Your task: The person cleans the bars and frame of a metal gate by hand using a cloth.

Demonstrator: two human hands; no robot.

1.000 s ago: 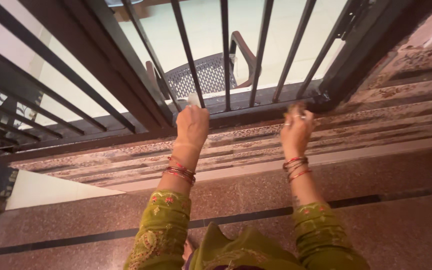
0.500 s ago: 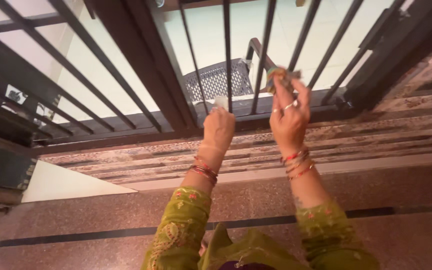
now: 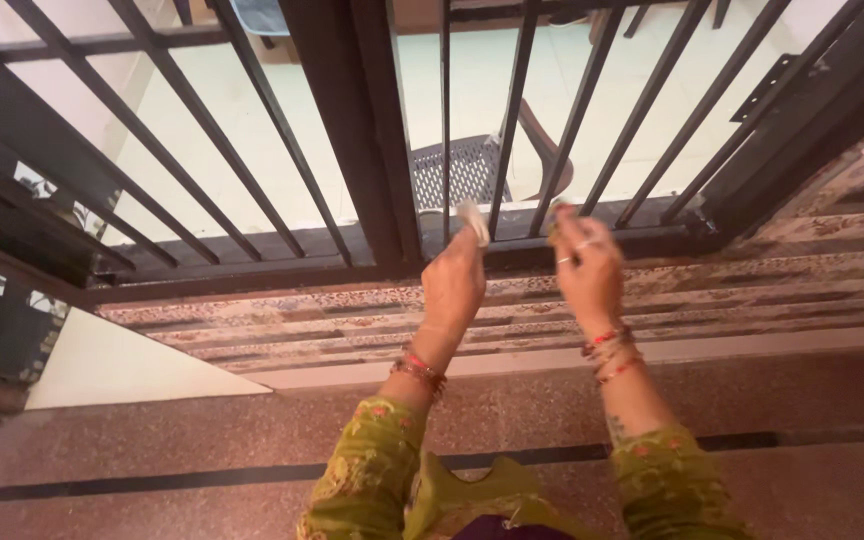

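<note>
Both arms reach forward in green embroidered sleeves with red bangles. My left hand [image 3: 455, 283] is closed around a small pale piece [image 3: 473, 222], perhaps paper or cloth, that sticks up from the fingers. My right hand [image 3: 586, 265], with rings on it, pinches a small brownish-green thing [image 3: 556, 220] at its fingertips; its shape is too blurred to name. Both hands hover close together just in front of the bottom rail of a black metal grille gate [image 3: 372, 130].
Beyond the bars stands a dark plastic chair [image 3: 464, 172] on a pale tiled floor. A patterned stone threshold [image 3: 772, 270] runs under the gate. Speckled reddish floor with a dark strip [image 3: 152, 478] lies beneath me. A white slab [image 3: 112, 365] is at left.
The right hand rose up to the bars with its small object, then came down and left, closer to the left hand. The view shifted left along the gate.
</note>
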